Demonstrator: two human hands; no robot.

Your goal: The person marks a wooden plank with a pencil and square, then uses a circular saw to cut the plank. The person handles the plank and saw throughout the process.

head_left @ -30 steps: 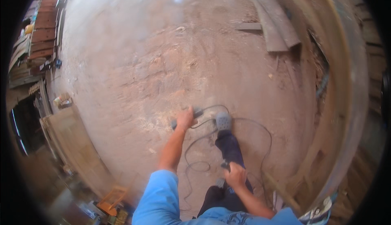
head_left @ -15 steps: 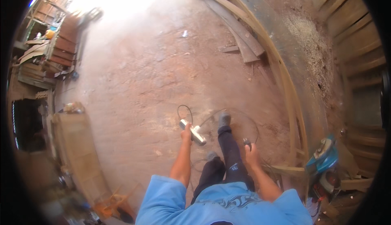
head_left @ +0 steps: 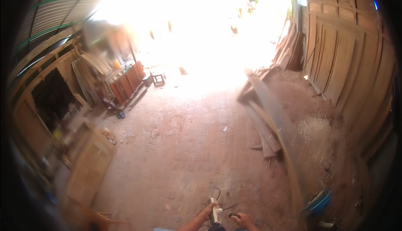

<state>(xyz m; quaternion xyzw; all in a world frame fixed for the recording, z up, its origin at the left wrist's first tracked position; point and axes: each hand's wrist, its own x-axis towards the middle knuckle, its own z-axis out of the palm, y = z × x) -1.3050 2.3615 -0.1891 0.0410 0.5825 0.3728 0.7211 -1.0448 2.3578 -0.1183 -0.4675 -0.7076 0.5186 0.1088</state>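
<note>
At the lower edge, my left hand (head_left: 208, 209) is closed round a long white power strip (head_left: 215, 217), which is held at a slant. A dark cable (head_left: 216, 190) loops from its far end, and a small white piece sticks out of its side. Just to the right, my right hand (head_left: 243, 220) pinches a black plug (head_left: 232, 215). The plug points toward the strip and is a short gap away from it.
On the right a long board (head_left: 276, 110) runs over stacked planks (head_left: 264, 139), with a blue power tool (head_left: 320, 202) at its near end. Left stand a wooden panel (head_left: 90, 164), reddish boards (head_left: 125, 85) and a small stool (head_left: 158, 78). Sawdust (head_left: 317, 141) lies right.
The view has tilted up, so my hands now sit at the lower edge. My right hand with the plug has come in close to the power strip in my left hand.
</note>
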